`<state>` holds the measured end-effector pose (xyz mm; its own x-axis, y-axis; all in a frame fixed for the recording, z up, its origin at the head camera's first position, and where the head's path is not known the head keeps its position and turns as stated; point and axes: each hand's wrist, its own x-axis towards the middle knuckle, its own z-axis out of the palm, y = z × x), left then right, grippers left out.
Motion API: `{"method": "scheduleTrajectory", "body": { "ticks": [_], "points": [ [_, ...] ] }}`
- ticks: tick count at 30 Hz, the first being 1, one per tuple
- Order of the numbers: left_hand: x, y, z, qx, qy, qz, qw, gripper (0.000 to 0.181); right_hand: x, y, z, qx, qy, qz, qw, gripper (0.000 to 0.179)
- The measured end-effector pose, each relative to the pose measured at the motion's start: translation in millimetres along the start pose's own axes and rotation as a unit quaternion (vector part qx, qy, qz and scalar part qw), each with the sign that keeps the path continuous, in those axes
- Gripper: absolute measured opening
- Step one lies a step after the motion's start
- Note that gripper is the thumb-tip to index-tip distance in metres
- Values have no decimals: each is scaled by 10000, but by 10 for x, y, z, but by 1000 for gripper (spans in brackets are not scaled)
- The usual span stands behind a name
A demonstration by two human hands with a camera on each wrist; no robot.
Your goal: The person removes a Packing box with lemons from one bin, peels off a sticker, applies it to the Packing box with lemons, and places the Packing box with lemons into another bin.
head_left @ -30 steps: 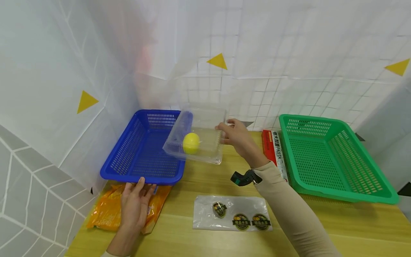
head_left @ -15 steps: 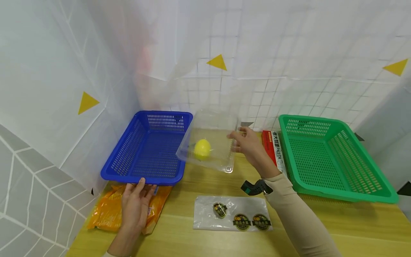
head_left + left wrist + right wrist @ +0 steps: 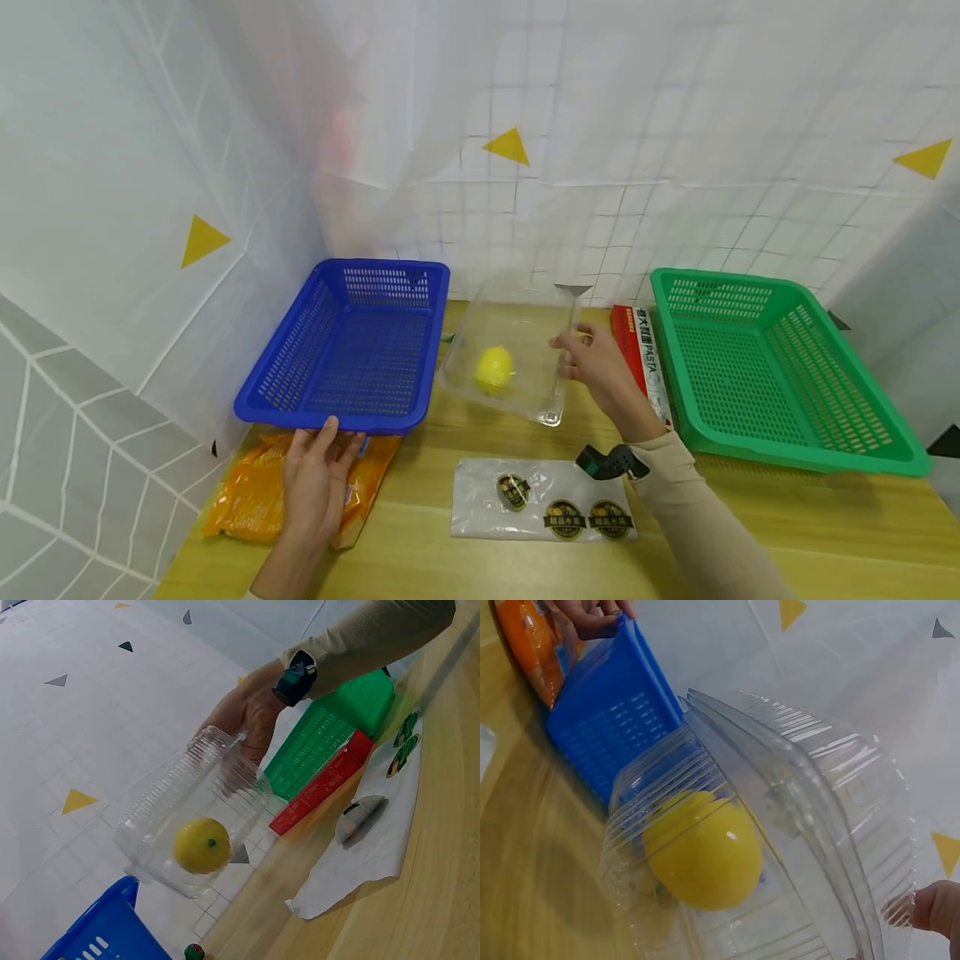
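A clear plastic clamshell box (image 3: pixel 525 333) hangs above the table just right of the blue basket (image 3: pixel 341 417), tilted. My right hand (image 3: pixel 600 367) grips it by its right side, thumb and fingers pinching the edge. Inside lies a yellow lemon (image 3: pixel 494 368), which also shows through the ribbed wall in the right wrist view as a lemon (image 3: pixel 703 851). My left hand (image 3: pixel 318 483) holds the front rim of the blue basket, thumb on top and fingers beneath. In the right wrist view that hand (image 3: pixel 592 616) pinches the basket's rim.
An orange bag (image 3: pixel 251 492) lies partly under the blue basket. A flat plastic bag with round labels (image 3: pixel 480 508) is at the front. A red pasta box (image 3: pixel 630 350) stands beside the green basket (image 3: pixel 810 457). A small red-green item (image 3: pixel 194 952) sits near the blue basket.
My right hand has carried the clamshell box with the lemon rightward and lower, off the blue basket's right edge. The left hand stays at the basket's rim.
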<state>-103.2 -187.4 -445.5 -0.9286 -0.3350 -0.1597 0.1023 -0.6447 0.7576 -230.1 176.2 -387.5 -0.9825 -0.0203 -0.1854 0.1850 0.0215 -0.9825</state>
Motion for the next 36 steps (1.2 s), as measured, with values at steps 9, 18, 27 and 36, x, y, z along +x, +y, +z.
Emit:
{"method": "scheduleTrajectory", "body": {
  "ticks": [9,18,27,36],
  "points": [
    [-1,-25,-10,32,-1,85,10000,33,58,376,-41,-11,262,154,9995,75],
    [30,-52,-7,203,121,165,9996,31,53,612,-39,-20,445,269,9986,83],
    [-89,-177,-1,807,-205,-63,9965,17,5,581,-75,-452,777,288,9955,89],
    [-208,-390,313,2409,-2089,-1128,9410,35,308,492,-223,-1300,1072,-599,9839,79]
  ]
}}
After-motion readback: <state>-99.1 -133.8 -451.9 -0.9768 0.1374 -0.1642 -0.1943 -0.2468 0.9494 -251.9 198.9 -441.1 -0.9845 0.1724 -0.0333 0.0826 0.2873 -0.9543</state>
